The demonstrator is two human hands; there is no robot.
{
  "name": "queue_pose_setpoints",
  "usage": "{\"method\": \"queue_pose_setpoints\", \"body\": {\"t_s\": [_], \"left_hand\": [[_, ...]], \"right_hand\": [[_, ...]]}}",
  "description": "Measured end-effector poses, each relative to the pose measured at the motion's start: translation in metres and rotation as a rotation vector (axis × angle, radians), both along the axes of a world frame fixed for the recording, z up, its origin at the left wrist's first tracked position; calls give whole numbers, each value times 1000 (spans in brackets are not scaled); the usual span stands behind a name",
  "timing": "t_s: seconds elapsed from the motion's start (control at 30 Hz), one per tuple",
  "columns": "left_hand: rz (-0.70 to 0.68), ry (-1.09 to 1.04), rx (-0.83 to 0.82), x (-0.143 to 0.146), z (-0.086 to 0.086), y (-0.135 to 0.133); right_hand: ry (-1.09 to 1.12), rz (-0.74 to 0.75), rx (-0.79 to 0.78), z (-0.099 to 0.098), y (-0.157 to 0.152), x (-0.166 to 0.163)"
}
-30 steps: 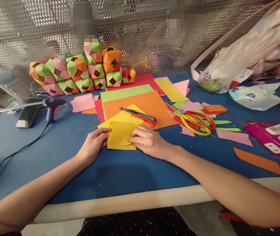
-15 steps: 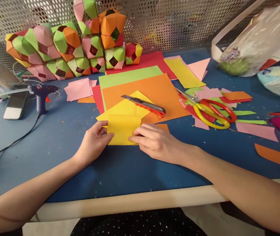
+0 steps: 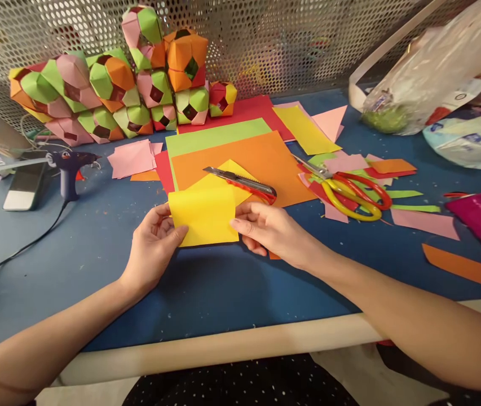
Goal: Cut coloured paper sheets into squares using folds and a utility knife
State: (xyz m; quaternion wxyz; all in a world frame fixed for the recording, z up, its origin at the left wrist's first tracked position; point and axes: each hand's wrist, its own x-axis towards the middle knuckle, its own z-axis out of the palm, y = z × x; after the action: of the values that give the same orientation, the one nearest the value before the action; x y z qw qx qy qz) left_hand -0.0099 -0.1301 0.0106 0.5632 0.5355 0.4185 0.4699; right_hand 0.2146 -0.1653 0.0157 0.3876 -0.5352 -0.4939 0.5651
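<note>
Between my two hands is a small yellow paper, its top edge bent over in a curve. My left hand pinches its left edge, thumb in front and fingers behind. At the right edge my right hand holds it the same way, its lower fingers curled beneath. Just beyond lies another yellow sheet, partly covered, with a red and black utility knife on top. Those rest on an orange sheet, which overlaps a green sheet and a red sheet.
Folded paper modules stand stacked along the perforated metal screen. A glue gun and a phone are at left. Scissors lie on paper scraps at right, near a magenta object and plastic bags.
The yellow paper has been lifted slightly and tilted towards me. My right hand has shifted from its lower right corner to grip its right edge. The view has moved a little.
</note>
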Motion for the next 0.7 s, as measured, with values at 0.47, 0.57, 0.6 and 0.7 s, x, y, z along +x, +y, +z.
{"method": "queue_pose_setpoints", "body": {"t_s": [0.47,0.57,0.6,0.7], "left_hand": [[-12,-112,-336,2,15,-5],[-29,-114,-401,2,19,-4],[-35,-117,-401,1,19,-4],[-45,-122,-381,0,17,-3]], "right_hand": [[154,13,-152,5,5,-2],[156,12,-143,3,7,-1],[156,12,-142,2,7,-1],[157,12,-139,1,8,-1]]}}
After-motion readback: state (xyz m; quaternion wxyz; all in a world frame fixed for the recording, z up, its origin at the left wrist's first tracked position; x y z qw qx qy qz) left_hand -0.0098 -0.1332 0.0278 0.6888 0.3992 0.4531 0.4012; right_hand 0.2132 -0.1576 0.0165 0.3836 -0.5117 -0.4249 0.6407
